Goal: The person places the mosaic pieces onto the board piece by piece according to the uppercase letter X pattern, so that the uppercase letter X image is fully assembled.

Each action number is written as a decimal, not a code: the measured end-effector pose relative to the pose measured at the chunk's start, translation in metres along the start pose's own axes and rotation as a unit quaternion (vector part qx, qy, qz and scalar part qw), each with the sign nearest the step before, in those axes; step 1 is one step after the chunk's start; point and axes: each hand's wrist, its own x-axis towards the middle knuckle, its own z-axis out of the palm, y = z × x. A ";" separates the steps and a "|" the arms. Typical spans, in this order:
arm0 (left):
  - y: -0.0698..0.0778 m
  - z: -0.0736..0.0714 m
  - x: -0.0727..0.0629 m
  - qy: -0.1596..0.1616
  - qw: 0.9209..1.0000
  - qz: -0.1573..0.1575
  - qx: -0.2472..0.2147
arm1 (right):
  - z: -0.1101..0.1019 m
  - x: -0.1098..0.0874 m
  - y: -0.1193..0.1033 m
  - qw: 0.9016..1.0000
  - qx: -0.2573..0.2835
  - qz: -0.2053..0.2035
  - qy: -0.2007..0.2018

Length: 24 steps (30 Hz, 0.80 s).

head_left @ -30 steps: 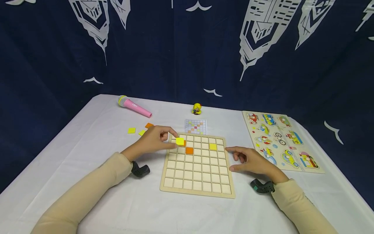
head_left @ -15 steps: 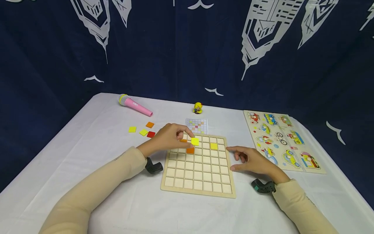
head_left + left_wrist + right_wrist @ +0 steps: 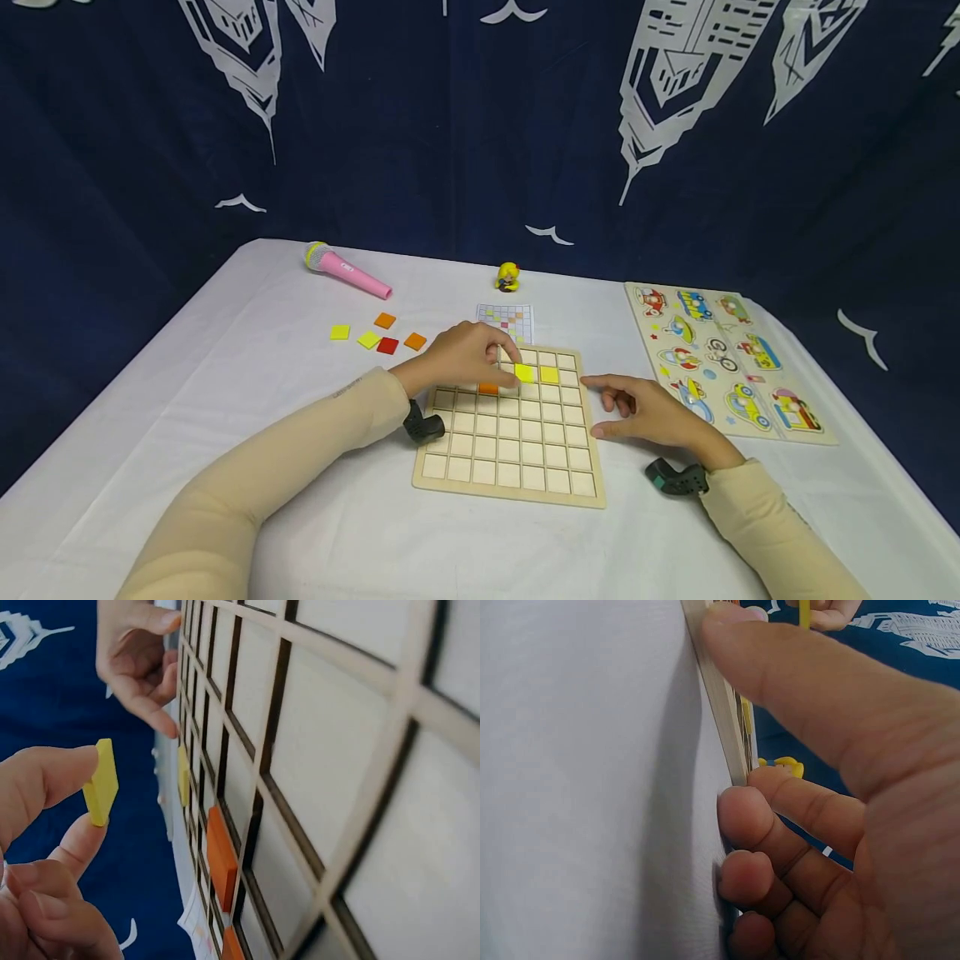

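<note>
Between thumb and index finger my left hand (image 3: 465,354) pinches a yellow square tile (image 3: 101,782). In the left wrist view that tile is held apart from the wooden grid board (image 3: 510,497), tilted in the air. Two orange tiles sit in the board; one orange tile (image 3: 488,389) shows in the head view and the other is hidden behind the left hand. A second yellow tile (image 3: 549,375) lies in a cell toward the board's right. My right hand (image 3: 645,410) touches the board's right edge with thumb and index fingertips, other fingers loosely bent.
Loose tiles lie left of the board, including a red tile (image 3: 387,346) and an orange tile (image 3: 415,341). Behind the board are a printed pattern card (image 3: 505,322) and a yellow-haired figurine (image 3: 507,277). A pink microphone (image 3: 348,271) and a picture puzzle board (image 3: 720,358) flank them.
My left hand has carried the yellow tile rightward over the board, toward the yellow tile lying there. More loose tiles on the left have come into view. The right hand stays put.
</note>
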 end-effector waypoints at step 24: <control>0.019 0.021 0.016 -0.048 0.991 -0.062 0.112 | -0.001 -0.001 -0.008 1.000 0.014 -0.002 -0.002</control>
